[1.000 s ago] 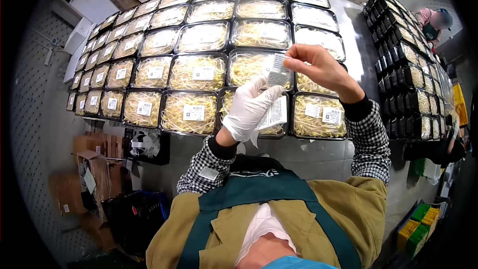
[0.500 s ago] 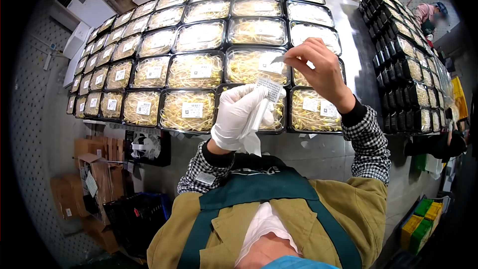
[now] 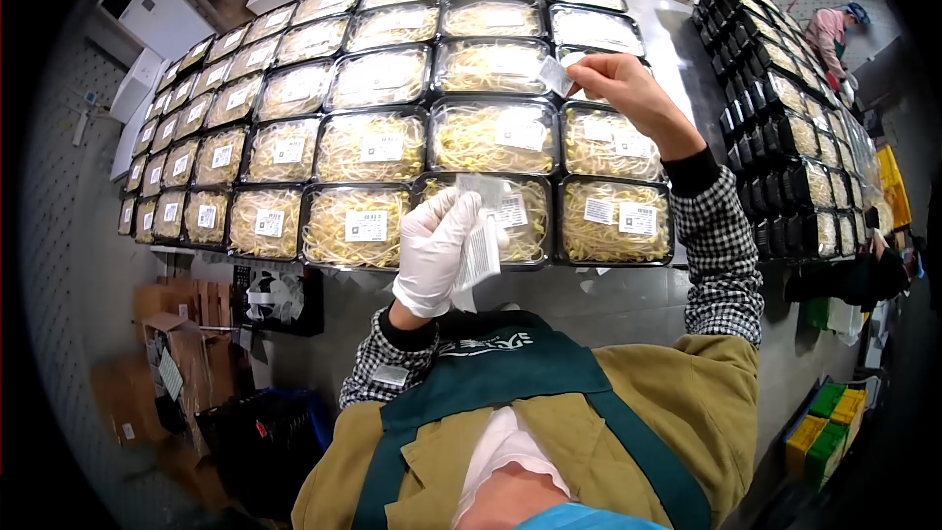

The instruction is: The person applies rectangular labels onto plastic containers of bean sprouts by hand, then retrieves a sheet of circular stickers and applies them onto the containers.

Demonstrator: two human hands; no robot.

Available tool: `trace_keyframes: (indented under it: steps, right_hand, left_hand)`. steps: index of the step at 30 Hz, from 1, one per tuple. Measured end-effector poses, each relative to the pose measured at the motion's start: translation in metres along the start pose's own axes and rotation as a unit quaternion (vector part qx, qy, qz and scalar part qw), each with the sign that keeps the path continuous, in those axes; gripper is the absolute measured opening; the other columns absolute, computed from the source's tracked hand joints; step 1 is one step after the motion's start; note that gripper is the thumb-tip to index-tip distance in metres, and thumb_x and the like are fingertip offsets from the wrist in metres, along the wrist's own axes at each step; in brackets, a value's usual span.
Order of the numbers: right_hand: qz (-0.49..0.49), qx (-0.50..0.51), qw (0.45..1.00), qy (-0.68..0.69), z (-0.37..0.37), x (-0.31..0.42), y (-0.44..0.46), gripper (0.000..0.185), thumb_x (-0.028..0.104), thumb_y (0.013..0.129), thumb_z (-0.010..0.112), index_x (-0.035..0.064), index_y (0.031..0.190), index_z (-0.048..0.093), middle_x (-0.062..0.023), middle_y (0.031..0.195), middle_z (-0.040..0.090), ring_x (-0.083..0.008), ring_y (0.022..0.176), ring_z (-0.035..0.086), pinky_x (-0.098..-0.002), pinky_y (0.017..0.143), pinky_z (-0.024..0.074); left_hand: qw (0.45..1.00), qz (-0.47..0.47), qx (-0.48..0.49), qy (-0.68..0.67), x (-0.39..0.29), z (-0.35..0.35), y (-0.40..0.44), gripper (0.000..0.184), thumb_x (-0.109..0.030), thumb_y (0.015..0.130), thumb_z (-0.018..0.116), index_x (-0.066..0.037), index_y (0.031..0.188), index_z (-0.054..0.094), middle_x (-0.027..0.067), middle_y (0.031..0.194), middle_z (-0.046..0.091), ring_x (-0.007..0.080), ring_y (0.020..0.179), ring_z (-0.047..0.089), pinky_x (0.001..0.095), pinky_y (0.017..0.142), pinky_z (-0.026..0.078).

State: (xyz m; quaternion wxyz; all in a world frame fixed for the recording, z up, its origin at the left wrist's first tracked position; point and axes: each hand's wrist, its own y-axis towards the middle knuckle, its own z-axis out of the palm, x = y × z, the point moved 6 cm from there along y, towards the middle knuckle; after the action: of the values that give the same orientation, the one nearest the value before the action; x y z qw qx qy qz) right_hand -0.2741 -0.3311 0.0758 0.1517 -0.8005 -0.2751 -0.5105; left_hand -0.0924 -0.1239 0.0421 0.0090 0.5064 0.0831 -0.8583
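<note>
My left hand [image 3: 432,245], in a white glove, is closed on a strip of printed labels [image 3: 478,257] that hangs down over the table's front edge. Between the bare fingertips of my right hand [image 3: 628,93] is a small single label [image 3: 555,77], above the third row of trays. Black trays of bean sprouts [image 3: 365,226] under clear film cover the table in rows. The front right tray [image 3: 615,221] bears two white labels side by side, as does the one behind it. Behind my left hand, a front tray [image 3: 525,226] is partly hidden.
Stacked sprout trays [image 3: 785,137] rise on the right, with a co-worker [image 3: 834,34] beyond them. Cardboard boxes [image 3: 186,363] and a black crate [image 3: 260,432] stand on the floor at left. Green and yellow crates [image 3: 824,432] are at lower right.
My right hand has moved away and up from my left with the label, which now shows more fully. My left hand has shifted slightly left and down; the whole view has shifted a little.
</note>
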Motion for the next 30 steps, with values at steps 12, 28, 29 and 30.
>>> trace_keyframes:
  steps: [12,28,29,30]
  right_hand:
    - [0.024,0.034,0.986,0.159,0.085,0.065,-0.051,0.027,0.019,0.091,0.060,-0.0055,0.102,0.067,-0.0056,0.081,0.068,-0.0066,0.072,0.058,-0.0205,0.065,0.0472]
    - [-0.162,-0.091,0.976,-0.110,0.096,0.098,-0.073,0.010,0.006,0.080,0.067,0.0016,0.089,0.069,-0.0107,0.070,0.065,-0.0155,0.058,0.062,-0.0252,0.053,0.0475]
    - [-0.187,-0.096,0.969,-0.127,0.098,0.100,-0.075,0.011,0.006,0.080,0.067,0.0017,0.089,0.069,-0.0101,0.070,0.065,-0.0160,0.058,0.061,-0.0259,0.053,0.0474]
    - [-0.211,-0.101,0.962,-0.143,0.099,0.103,-0.077,0.011,0.005,0.079,0.068,0.0019,0.089,0.068,-0.0096,0.070,0.064,-0.0164,0.058,0.060,-0.0265,0.052,0.0472]
  left_hand:
    - [0.989,0.112,-0.089,-0.048,-0.015,-0.007,0.017,0.043,0.009,0.084,0.059,0.002,0.122,0.040,0.0152,0.104,0.064,0.0160,0.093,0.064,0.0248,0.077,0.055]
    - [0.989,0.121,-0.054,-0.069,-0.013,-0.010,0.022,0.047,0.011,0.083,0.058,0.002,0.125,0.040,0.0063,0.090,0.061,0.0102,0.080,0.061,0.0221,0.070,0.053]
    - [0.989,0.111,-0.047,-0.087,-0.013,-0.010,0.023,0.046,0.011,0.083,0.057,0.002,0.125,0.041,0.0065,0.090,0.061,0.0104,0.081,0.061,0.0223,0.070,0.053]
    - [0.988,0.102,-0.039,-0.105,-0.013,-0.011,0.024,0.046,0.011,0.082,0.057,0.003,0.125,0.042,0.0067,0.090,0.061,0.0106,0.082,0.061,0.0224,0.071,0.053]
